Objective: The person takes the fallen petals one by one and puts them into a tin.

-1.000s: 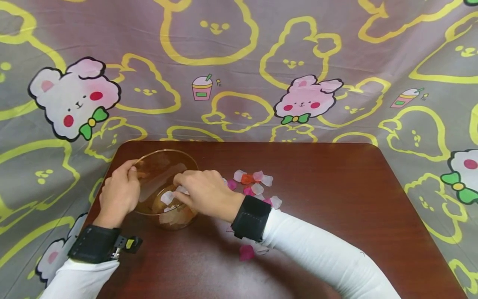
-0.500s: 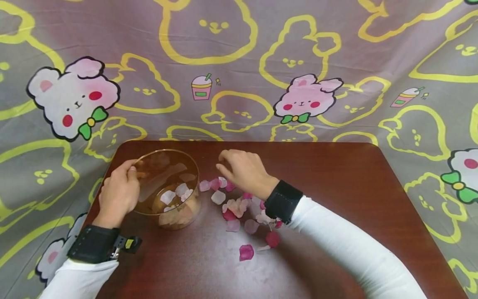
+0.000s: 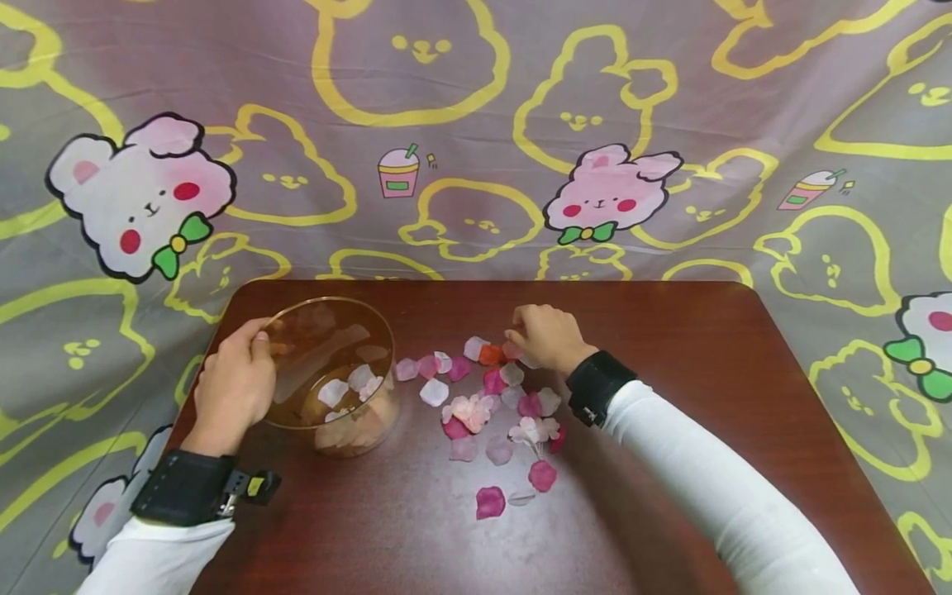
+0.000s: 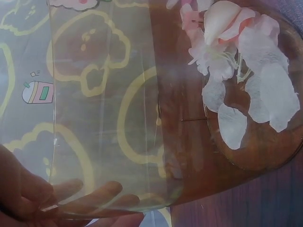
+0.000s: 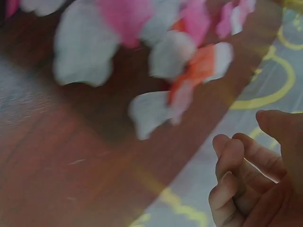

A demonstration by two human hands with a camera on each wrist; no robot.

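No words, brands or numbers are showing legibly in any view. In the head view, a small yellow label (image 3: 259, 484) is sitting on the dark device (image 3: 273, 486) by the black wristband (image 3: 182, 487) at the lower left, any marking on it being too small to read. On the patterned cloth (image 3: 476, 149), a printed cup (image 3: 398, 173) at upper centre and a second printed cup (image 3: 807, 192) at upper right are each bearing a green patch with unreadable detail. The left wrist view is showing a similar patch at left.
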